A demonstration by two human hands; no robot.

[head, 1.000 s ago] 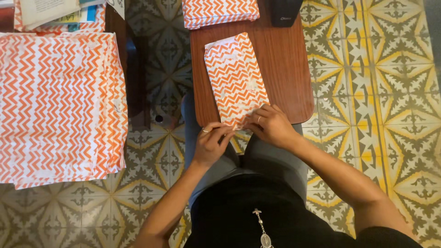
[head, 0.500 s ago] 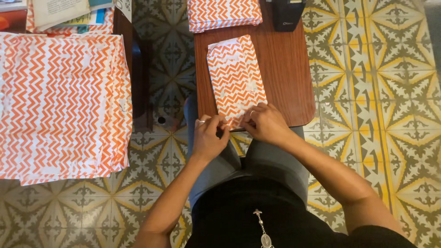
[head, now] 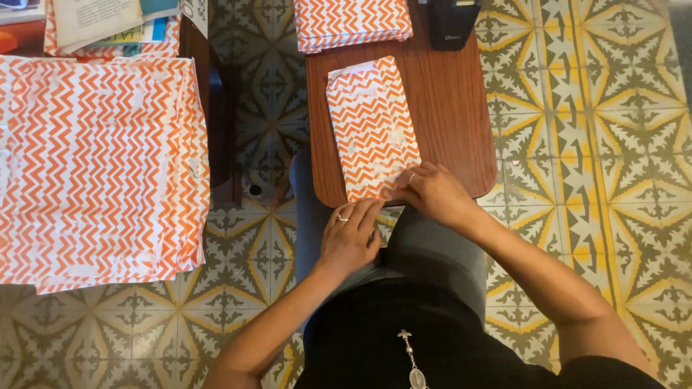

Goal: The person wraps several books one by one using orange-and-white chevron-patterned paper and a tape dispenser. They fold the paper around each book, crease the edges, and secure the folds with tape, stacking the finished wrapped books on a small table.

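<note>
While the right hand (head: 432, 194) still pinches the bag's (head: 371, 130) lower edge (frame centre, on the table (head: 454, 108)), the left hand (head: 351, 234) has slipped below it, fingers pressed together, holding nothing.

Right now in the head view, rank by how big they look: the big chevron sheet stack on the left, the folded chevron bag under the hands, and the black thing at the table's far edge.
1. Chevron sheet stack, by far the largest.
2. Folded chevron bag.
3. Black object, smallest, though the frame cuts it off.
</note>
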